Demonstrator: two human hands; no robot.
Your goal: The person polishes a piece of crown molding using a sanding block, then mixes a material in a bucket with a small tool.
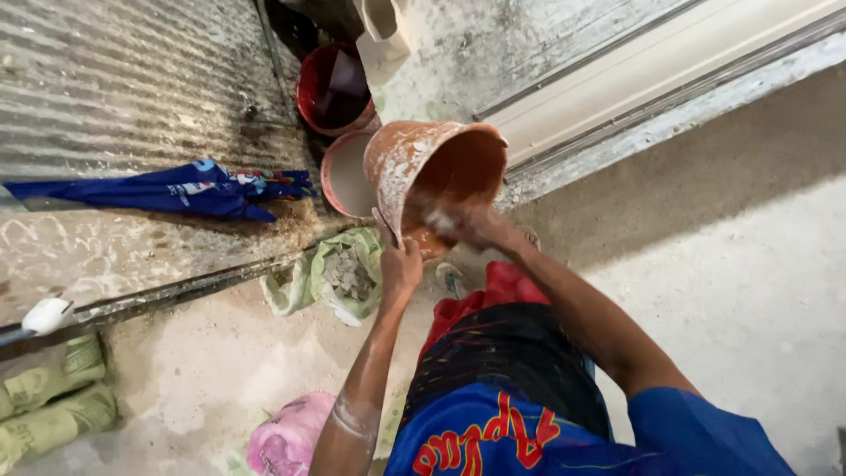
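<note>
Orange bucket is tipped, mouth facing the hands: left hand grips its rim, right hand reaches inside, grip unclear.

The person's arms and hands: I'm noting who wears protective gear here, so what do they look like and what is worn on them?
Both hands are bare, no gloves. The left hand and its forearm are dusted with pale powder, with a whitish smear near the elbow. The right hand is also powder-dusted and blurred. The right arm comes out of a short blue sleeve; the left arm shows no sleeve in view. No watch or rings are visible.
</note>
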